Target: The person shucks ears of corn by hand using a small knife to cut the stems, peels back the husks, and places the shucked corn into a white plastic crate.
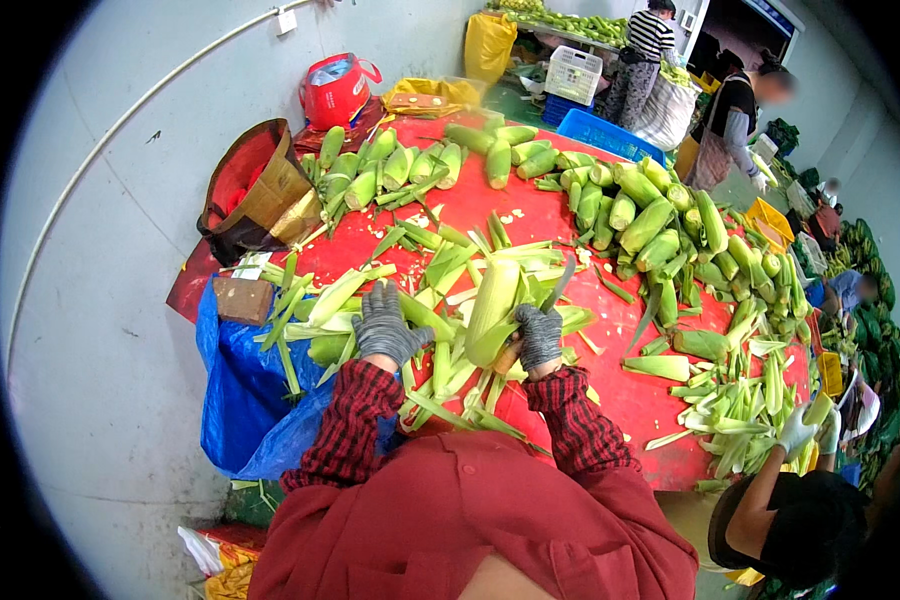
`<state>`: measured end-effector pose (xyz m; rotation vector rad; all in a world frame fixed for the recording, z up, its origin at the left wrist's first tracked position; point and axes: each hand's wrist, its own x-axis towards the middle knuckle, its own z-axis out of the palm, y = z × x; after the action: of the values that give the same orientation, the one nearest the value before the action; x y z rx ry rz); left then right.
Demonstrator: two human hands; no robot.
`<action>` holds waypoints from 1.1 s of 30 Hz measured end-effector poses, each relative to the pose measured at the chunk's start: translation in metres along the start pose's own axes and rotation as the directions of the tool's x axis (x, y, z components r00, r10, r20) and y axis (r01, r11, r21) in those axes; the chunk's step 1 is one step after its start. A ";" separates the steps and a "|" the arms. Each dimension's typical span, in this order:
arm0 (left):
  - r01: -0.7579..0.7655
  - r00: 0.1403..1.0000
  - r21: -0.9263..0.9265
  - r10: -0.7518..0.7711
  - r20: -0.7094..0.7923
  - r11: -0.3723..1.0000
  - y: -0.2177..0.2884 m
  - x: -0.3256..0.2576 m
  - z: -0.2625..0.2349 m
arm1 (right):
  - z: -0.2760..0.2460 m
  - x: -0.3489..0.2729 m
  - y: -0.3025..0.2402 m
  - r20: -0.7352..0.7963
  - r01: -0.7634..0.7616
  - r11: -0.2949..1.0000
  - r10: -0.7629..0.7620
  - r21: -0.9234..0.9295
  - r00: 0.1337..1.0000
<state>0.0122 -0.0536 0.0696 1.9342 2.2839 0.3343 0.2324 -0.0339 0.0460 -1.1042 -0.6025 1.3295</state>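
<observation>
Head view looks down on two gloved hands working over a red counter point(555, 220). Right hand point(539, 336), in a grey knit glove, is closed around a knife handle — the dark blade point(558, 284) angles up and away from the fist. Just to its left lies a corn cob point(493, 300), pale green in its husk, its near end beside the right wrist and its far end pointing away from the person. Left hand point(384, 325), also in a grey glove, rests palm down with fingers loosely spread on a heap of husk leaves point(440, 340), holding nothing that can be made out. Both sleeves are red-and-black check.

Around the hands the stripped leaves spread across the near part of the counter, some hanging over its edge. To the left, a blue plastic sheet point(235, 385) hangs down at the counter's side, with a small brown block point(243, 299) above it. Further out, unhusked cobs lie in a row point(400, 165) along the far left edge and in a larger pile point(660, 225) on the right — well apart from the hands. A brown bag with a red lining point(260, 190) stands open at the far left corner, and a red bag point(335, 90) sits on the floor beyond. At lower right another person's gloved hand point(796, 432) reaches into loose husks point(740, 415).
</observation>
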 end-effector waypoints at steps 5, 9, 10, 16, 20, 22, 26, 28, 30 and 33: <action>-0.283 0.954 -0.287 0.237 -0.185 0.915 0.026 0.005 0.007 | 0.002 -0.002 0.006 0.048 0.122 0.980 -0.116 -0.156 0.992; -0.111 0.970 -0.940 0.239 -0.033 0.322 0.062 0.006 0.011 | 0.017 -0.028 0.001 0.223 0.163 0.952 -0.106 -0.258 0.969; -0.205 0.974 -0.942 0.147 -0.170 0.267 0.069 0.007 0.021 | 0.020 -0.035 0.000 0.247 0.114 0.964 -0.053 -0.239 0.967; 0.054 0.993 -0.993 -0.098 0.064 -0.101 0.027 0.039 0.045 | -0.010 -0.022 0.015 0.291 0.326 0.924 -0.261 -0.202 0.920; 0.015 0.941 -0.720 -0.233 0.245 -0.694 -0.033 0.075 0.076 | -0.035 0.008 -0.025 -0.141 0.123 0.889 -0.067 0.441 0.988; 0.092 0.956 -0.639 -0.112 0.270 -0.764 -0.047 0.071 0.056 | -0.085 0.040 -0.023 -0.169 0.078 0.847 0.014 0.526 0.985; 0.126 0.964 -0.631 -0.056 0.261 -0.765 -0.058 0.068 0.056 | -0.122 0.049 -0.024 -0.213 0.027 0.829 -0.175 -0.559 0.961; 0.145 0.967 -0.603 -0.017 0.255 -0.784 -0.047 0.064 0.053 | -0.114 0.039 -0.023 0.165 0.274 0.200 -0.436 -0.941 0.885; 0.158 0.966 -0.554 0.012 0.257 -0.817 -0.027 0.058 0.046 | -0.092 0.030 -0.021 0.066 0.249 0.652 -0.292 -0.716 0.954; 0.203 0.938 -0.537 0.004 0.348 -0.819 -0.008 0.053 0.039 | -0.034 -0.026 -0.046 0.229 0.139 0.900 -0.046 -0.413 0.972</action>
<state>0.0052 0.0005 0.0322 0.0170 0.5025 1.5642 0.2774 -0.0628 0.0787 -1.2707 -1.1365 1.2730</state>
